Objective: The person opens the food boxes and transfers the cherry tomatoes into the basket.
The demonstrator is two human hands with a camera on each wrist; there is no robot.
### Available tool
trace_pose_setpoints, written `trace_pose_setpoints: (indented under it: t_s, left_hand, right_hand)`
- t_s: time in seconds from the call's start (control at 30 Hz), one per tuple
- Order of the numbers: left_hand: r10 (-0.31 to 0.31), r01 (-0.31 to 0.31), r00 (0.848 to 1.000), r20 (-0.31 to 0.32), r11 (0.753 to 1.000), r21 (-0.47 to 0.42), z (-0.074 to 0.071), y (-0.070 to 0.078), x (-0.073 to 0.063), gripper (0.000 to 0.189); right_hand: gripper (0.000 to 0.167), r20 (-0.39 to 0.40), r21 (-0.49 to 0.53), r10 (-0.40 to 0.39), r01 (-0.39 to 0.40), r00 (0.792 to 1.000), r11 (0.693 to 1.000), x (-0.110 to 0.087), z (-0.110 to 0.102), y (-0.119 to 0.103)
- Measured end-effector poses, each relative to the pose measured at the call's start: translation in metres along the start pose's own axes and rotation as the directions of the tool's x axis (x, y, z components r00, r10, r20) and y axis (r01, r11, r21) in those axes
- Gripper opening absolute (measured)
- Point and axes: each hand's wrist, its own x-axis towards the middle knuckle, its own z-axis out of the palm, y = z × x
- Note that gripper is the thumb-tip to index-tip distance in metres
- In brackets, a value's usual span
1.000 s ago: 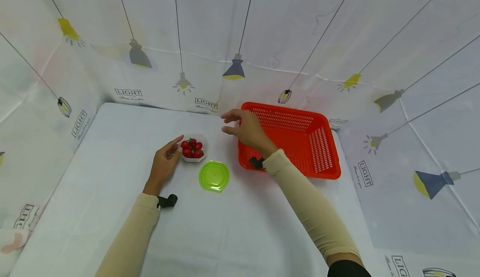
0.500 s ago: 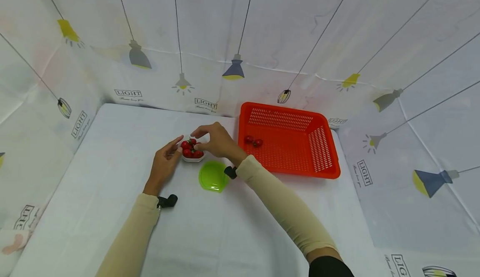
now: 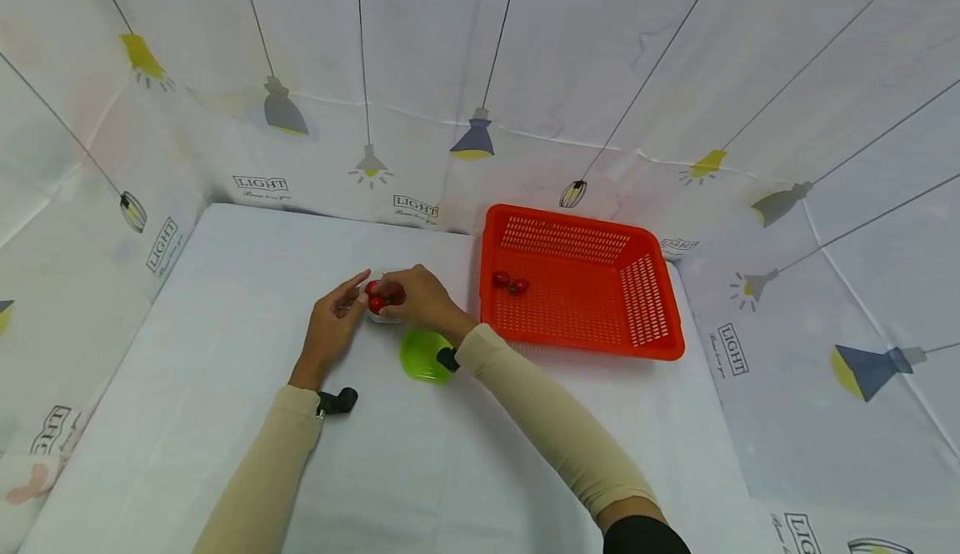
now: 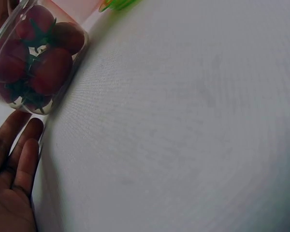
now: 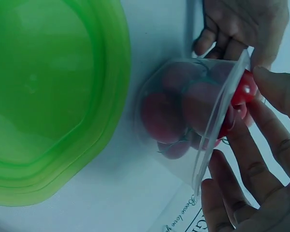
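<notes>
A small clear plastic container (image 3: 385, 319) of red cherry tomatoes stands left of centre on the table. My left hand (image 3: 330, 329) holds its left side, thumb and index finger at the rim; in the left wrist view its other fingers (image 4: 26, 164) extend below the container. My right hand (image 3: 422, 300) reaches over the top from the right. Its thumb and fingers pinch a cherry tomato (image 5: 244, 89) at the container's mouth. Several more cherry tomatoes (image 5: 162, 116) with green stems show through the clear wall. Part of the container is hidden behind my right hand.
Just in front of the container lies a green plastic lid (image 3: 420, 362), partly under my right wrist. A red perforated basket (image 3: 600, 304) stands at the back right, with a few cherry tomatoes (image 3: 518, 286) at its left end. Lamp-patterned sheeting (image 3: 420, 54) rises behind the table.
My right hand has come left from over the basket to the container and dipped into it. Tomatoes that it hid in the basket now show. My left hand stays at the container.
</notes>
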Motion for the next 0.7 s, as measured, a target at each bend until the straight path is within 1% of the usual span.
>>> trace_pose_setpoints:
  t_s: [0.07, 0.17, 0.27, 0.33, 0.43, 0.57, 0.7]
  left_hand:
    - [-0.004, 0.004, 1.0, 0.002, 1.0, -0.005, 0.0, 0.004, 0.0, 0.045]
    - [-0.015, 0.015, 1.0, 0.014, 1.0, -0.018, -0.001, 0.014, -0.002, 0.046]
    - [-0.029, 0.029, 0.999, 0.029, 0.999, -0.023, -0.004, 0.024, -0.004, 0.046]
    - [-0.034, 0.035, 0.999, 0.032, 0.999, -0.019, -0.004, 0.026, -0.004, 0.046]
    - [-0.029, 0.029, 0.999, 0.024, 0.999, -0.021, -0.003, 0.017, -0.003, 0.046]
    - [-0.005, 0.005, 1.0, 0.006, 1.0, -0.019, 0.0, 0.004, -0.001, 0.046]
    - [0.015, -0.015, 1.0, -0.001, 1.0, -0.014, 0.0, 0.0, 0.001, 0.045]
  right_hand:
    - [0.032, -0.002, -0.039, 0.013, -0.014, 1.0, 0.999, 0.001, 0.003, 0.0]
    - [0.03, 0.005, -0.078, 0.034, -0.033, 0.999, 0.996, 0.001, 0.006, 0.001]
    - [0.028, 0.017, -0.073, 0.042, -0.041, 0.999, 0.997, 0.002, 0.007, 0.001]
    - [0.026, 0.023, -0.059, 0.045, -0.044, 0.999, 0.997, 0.002, 0.007, 0.0]
    - [0.023, 0.024, -0.036, 0.052, -0.051, 0.998, 0.998, 0.001, 0.006, -0.001]
    - [0.023, 0.016, -0.019, 0.06, -0.06, 0.998, 0.998, 0.0, 0.006, -0.002]
    - [0.024, 0.003, -0.018, 0.049, -0.049, 0.999, 0.999, -0.002, 0.005, -0.002]
